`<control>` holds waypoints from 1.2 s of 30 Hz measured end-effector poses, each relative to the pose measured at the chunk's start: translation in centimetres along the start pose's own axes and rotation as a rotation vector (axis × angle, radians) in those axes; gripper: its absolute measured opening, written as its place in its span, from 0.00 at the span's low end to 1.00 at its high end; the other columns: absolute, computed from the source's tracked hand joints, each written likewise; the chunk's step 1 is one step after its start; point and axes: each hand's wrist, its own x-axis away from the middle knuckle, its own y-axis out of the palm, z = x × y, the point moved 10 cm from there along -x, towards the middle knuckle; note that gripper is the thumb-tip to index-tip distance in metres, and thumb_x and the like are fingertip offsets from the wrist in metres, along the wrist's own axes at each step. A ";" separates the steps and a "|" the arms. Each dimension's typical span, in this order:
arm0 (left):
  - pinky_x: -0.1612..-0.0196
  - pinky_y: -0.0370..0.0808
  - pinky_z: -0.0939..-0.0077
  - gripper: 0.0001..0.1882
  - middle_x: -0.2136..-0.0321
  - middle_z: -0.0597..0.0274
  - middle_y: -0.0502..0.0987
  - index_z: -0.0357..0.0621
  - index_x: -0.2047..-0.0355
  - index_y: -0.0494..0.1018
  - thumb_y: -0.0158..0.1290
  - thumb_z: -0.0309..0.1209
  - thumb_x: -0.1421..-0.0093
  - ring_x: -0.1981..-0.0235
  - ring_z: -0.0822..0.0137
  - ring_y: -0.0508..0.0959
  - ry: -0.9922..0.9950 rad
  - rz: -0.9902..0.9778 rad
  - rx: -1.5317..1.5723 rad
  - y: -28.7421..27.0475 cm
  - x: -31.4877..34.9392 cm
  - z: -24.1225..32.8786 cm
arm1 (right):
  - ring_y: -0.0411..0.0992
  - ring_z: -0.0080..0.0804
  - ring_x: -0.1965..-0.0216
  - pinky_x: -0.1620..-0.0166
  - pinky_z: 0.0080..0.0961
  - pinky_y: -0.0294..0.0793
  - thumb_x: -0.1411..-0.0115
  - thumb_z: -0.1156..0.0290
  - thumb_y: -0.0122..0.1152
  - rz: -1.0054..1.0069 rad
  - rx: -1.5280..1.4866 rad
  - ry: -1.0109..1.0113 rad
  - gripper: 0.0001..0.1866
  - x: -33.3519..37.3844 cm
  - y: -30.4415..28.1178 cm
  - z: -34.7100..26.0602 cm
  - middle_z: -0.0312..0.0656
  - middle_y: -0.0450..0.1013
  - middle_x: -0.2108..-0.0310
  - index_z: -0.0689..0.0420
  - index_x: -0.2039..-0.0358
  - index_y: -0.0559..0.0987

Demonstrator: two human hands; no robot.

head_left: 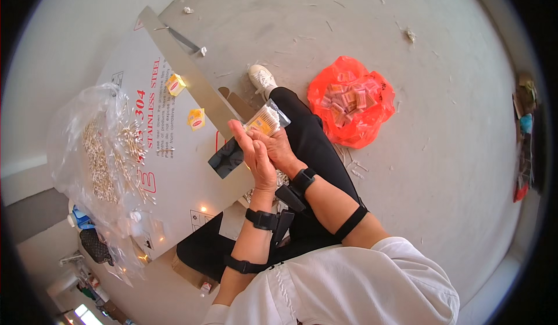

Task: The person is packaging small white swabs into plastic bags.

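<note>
In front of me, at the table's right edge, a small clear packet of cotton swabs [266,120] with a yellow label is tilted between my hands. My right hand [281,150] has its fingers closed around the packet's lower part. Flat and upright, my left hand [259,162] presses its stretched fingers against the packet's near left side and the right hand. Two yellow label cards [175,85] lie on the silver film-covered table [195,168] to the left. Farther left, loose cotton swabs [131,145] spill from a large clear plastic bag [61,133].
On the floor to the right stands an open red plastic bag [375,132] holding several filled packets [351,99]. Stray swabs [357,168] litter the concrete floor. My legs [308,133] lie beside and under the table edge. Assorted items [526,124] line the right wall.
</note>
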 end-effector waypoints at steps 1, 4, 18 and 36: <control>0.31 0.36 0.60 0.45 0.31 0.41 0.35 0.36 0.32 0.35 0.35 0.59 0.34 0.30 0.53 0.38 -0.002 -0.002 0.000 0.2 -0.1 0.2 | 0.72 0.17 0.67 0.64 0.19 0.74 0.41 0.73 0.64 0.012 0.005 -0.003 0.09 0.0 -0.1 0.1 0.34 0.76 0.66 0.62 0.61 0.78; 0.31 0.37 0.61 0.44 0.31 0.43 0.36 0.37 0.32 0.36 0.36 0.57 0.34 0.30 0.55 0.38 -0.043 0.032 0.212 0.1 -0.2 0.0 | 0.72 0.18 0.67 0.63 0.20 0.73 0.41 0.71 0.64 0.029 -0.057 0.003 0.10 -0.1 -0.3 0.3 0.34 0.76 0.66 0.61 0.61 0.78; 0.35 0.35 0.39 0.47 0.32 0.43 0.41 0.32 0.34 0.47 0.33 0.63 0.38 0.30 0.48 0.41 0.074 -0.257 -1.159 -0.9 3.6 -0.9 | 0.71 0.21 0.64 0.59 0.21 0.72 0.38 0.62 0.61 0.107 -0.034 0.016 0.17 -0.3 -1.1 0.5 0.34 0.74 0.64 0.60 0.56 0.74; 0.35 0.36 0.37 0.38 0.31 0.50 0.44 0.40 0.34 0.50 0.43 0.51 0.36 0.30 0.48 0.41 0.033 -0.261 -1.152 -1.0 1.4 -1.1 | 0.73 0.20 0.72 0.67 0.20 0.73 0.41 0.67 0.63 0.256 -0.081 -0.047 0.11 -1.0 -3.0 -0.8 0.35 0.77 0.70 0.63 0.64 0.79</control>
